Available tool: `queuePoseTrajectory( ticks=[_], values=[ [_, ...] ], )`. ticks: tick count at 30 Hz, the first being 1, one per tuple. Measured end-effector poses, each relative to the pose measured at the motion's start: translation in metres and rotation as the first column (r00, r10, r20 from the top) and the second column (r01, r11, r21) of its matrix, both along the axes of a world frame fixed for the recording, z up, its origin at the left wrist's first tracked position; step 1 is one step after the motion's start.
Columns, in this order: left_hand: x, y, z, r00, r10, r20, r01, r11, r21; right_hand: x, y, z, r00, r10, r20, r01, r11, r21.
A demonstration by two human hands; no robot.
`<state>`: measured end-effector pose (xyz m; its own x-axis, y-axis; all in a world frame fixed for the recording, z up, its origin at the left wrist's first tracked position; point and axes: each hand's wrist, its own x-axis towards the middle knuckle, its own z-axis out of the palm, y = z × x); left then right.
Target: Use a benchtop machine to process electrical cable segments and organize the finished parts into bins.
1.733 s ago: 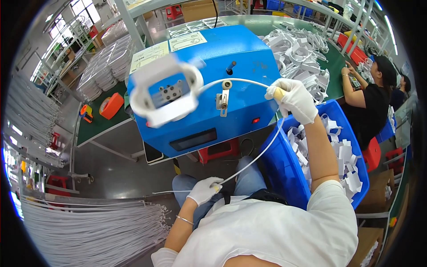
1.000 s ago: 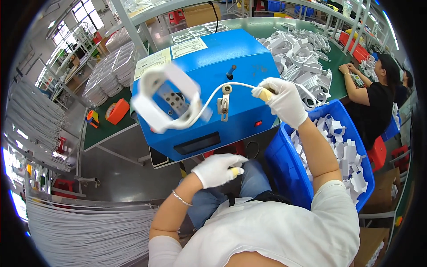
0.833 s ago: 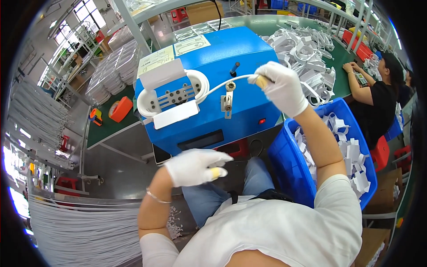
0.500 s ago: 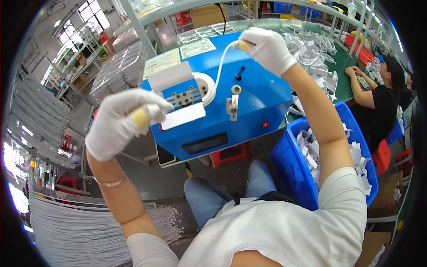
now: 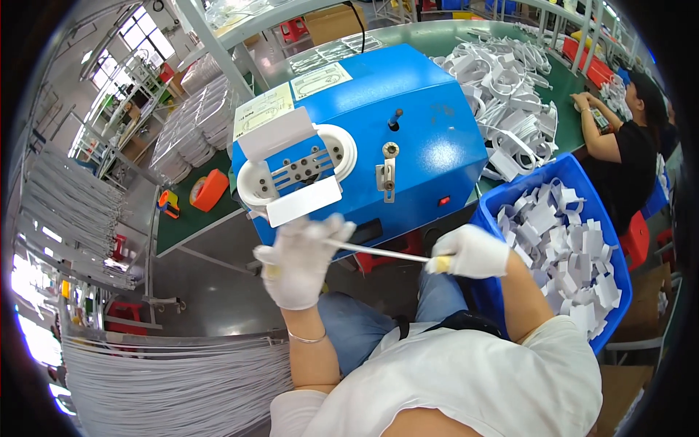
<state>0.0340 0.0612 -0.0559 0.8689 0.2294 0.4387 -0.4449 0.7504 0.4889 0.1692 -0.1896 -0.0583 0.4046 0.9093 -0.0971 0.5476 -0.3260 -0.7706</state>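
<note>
White cable is wound in an oval coil [image 5: 349, 152] around the metal winding fixture [image 5: 302, 169] on top of a blue machine [image 5: 419, 98]. White card flaps [image 5: 304, 202] lie against the coil's near and far sides. My right hand [image 5: 473, 251], in a white glove with yellowish fingertips, is closed around a taut length of cable [image 5: 386, 253] in front of the machine. My left hand [image 5: 297, 264], also gloved, is at the machine's near edge, where the cable reaches its fingers. Motion blurs those fingers, so their grip on the cable is unclear.
A blue bin [image 5: 535, 178] of white card-wrapped pieces stands at my right. More cable bundles [image 5: 502, 87] pile on the green table. Orange tape [image 5: 209, 191] lies left of the machine. Long cables [image 5: 175, 379] hang at lower left. A co-worker [image 5: 619, 138] sits at far right.
My right hand has come down from above the machine to its front, with cable in it. My left hand has moved right and down. The coil now wraps both ends of the fixture.
</note>
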Motion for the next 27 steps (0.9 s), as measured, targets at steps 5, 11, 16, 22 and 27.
queuePoseTrajectory(
  ticks=[5, 11, 16, 22, 27],
  values=[
    [-0.013, 0.067, 0.050, 0.996, -0.073, -0.043, 0.062, 0.972, -0.226, -0.020, 0.035, -0.001, 0.990, 0.071, -0.118, -0.048, 0.981, 0.190],
    [0.018, 0.071, 0.168, 0.964, -0.250, -0.087, 0.257, 0.963, 0.080, -0.001, 0.080, 0.084, 0.819, -0.541, 0.190, 0.065, 0.416, 0.907],
    [0.017, -0.001, 0.173, 0.970, -0.243, 0.001, 0.222, 0.888, 0.402, 0.015, 0.093, 0.121, 0.976, -0.018, -0.216, 0.165, 0.705, 0.689],
    [-0.024, 0.040, 0.067, 0.946, -0.145, -0.290, 0.282, 0.807, 0.518, -0.002, 0.046, 0.071, 0.963, 0.063, -0.261, 0.112, 0.790, 0.603],
    [-0.007, 0.008, 0.010, 0.925, 0.038, -0.377, 0.013, 0.991, 0.131, -0.030, 0.052, 0.016, 0.980, 0.121, -0.156, -0.006, 0.806, 0.592]
  ],
)
